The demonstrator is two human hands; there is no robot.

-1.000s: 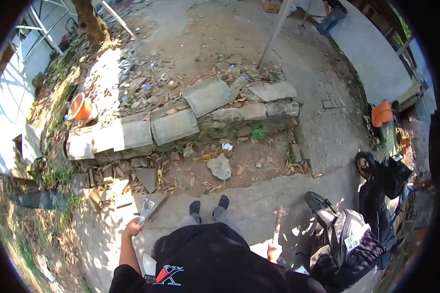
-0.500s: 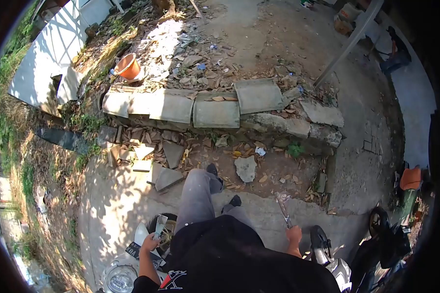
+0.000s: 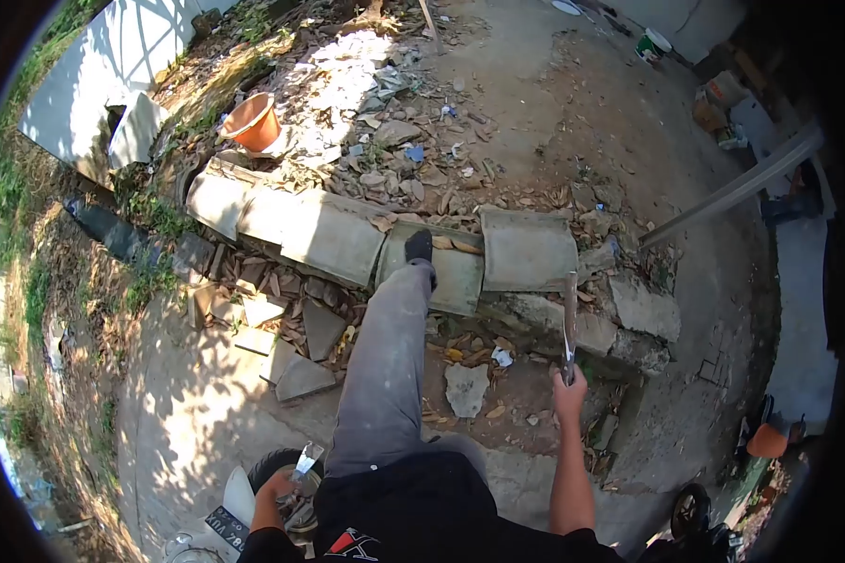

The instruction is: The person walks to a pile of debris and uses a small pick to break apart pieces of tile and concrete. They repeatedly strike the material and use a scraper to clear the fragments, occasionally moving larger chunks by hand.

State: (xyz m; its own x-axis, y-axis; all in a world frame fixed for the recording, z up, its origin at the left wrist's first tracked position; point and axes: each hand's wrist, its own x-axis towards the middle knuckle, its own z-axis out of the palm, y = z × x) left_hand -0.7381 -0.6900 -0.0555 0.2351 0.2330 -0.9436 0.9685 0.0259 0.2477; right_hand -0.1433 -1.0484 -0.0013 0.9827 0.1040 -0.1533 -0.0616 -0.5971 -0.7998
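Observation:
My right hand (image 3: 569, 392) is closed around the dark handle of a trowel (image 3: 570, 314), raised out in front of me. Its brownish blade shows nearly edge-on, pointing away, and overlaps the low wall in this view. Down at the lower left, my left hand (image 3: 276, 485) grips a small scraper (image 3: 308, 457) with a flat, shiny blade. Behind that hand are a motorbike's wheel (image 3: 277, 464) and its number plate (image 3: 225, 527). One dark shoe (image 3: 420, 247) of mine rests on a concrete slab (image 3: 441, 279) along the wall top.
Other slabs (image 3: 530, 249) line the wall. An orange bucket (image 3: 252, 124) stands beyond it among leaves and rubble. A slanted post (image 3: 732, 188) rises at the right. Broken stone pieces (image 3: 302, 373) lie on the near side. Another motorbike (image 3: 690, 511) is at the lower right.
My leg has stepped forward and up onto the slab. The right hand with the trowel has risen and moved forward; the trowel has turned edge-on. My left hand still holds the scraper.

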